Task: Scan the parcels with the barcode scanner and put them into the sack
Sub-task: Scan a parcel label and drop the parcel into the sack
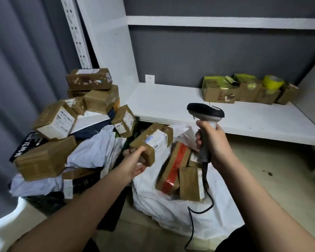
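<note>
The parcel (151, 140) in the left hand (135, 161) is showing matt brown cardboard under glossy clear tape, with a smooth white paper label. The scanner (205, 113) in the right hand (214, 142) is looking like smooth plastic, dark and slightly shiny on the head, pale grey on the handle, and its cable (192, 224) is looking rubbery black. The sack (173, 213) is appearing as thin, crinkled white plastic. The shelf (189, 108) is showing a smooth, painted white surface. The tape roll (273, 82) is shining glossy yellow.
</note>
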Demonstrator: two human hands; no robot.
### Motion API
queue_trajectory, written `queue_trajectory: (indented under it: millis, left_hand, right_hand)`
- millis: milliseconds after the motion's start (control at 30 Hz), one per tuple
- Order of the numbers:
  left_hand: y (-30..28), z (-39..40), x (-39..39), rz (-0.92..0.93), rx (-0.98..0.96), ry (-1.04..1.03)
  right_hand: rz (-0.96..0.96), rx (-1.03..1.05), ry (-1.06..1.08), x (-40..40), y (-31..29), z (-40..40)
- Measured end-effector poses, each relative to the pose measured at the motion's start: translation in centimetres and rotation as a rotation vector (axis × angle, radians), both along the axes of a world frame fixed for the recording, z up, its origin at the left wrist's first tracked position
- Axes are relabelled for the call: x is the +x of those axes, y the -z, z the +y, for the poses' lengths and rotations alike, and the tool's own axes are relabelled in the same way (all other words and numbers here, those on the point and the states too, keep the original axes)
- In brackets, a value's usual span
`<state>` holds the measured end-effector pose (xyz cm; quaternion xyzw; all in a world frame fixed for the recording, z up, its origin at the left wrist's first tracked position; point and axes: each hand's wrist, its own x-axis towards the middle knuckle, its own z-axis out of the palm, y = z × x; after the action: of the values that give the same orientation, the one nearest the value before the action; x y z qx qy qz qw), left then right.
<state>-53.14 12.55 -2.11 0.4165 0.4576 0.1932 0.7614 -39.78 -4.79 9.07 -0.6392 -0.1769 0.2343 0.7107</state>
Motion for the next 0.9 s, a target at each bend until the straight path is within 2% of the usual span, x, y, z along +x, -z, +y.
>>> queue_trajectory:
  millis: [100,167,400,567,733,900]
  left_hand:
    - [3.2,-1.5,1.7,0.188,0.156,0.016]
    - [5.1,-2.4,3.2,0.252,0.186,0.015]
    - [10.2,-1.8,10.6,0.272,-0.081,-0.078]
    - [12.9,1.1,16.3,0.244,-0.066,-0.055]
    - [15.0,2.6,17.8,0.268,-0.038,0.162]
    - [11.5,2.0,14.1,0.366,0.075,0.397]
  right_hand:
    - [-0.002,-0.098,0.053,3.0,1.4,-2.0]
    - [0.011,-0.168,0.068,4.7,2.8,-3.2]
    - [0.151,-0.207,0.065,7.4,6.3,-4.7]
    - [0.169,-0.195,0.012,8.1,7.5,-3.5]
    - [0.188,-0.183,-0.005,8.2,8.0,-2.4]
    - [0.174,-0.21,-0.013,6.8,7.6,-1.0]
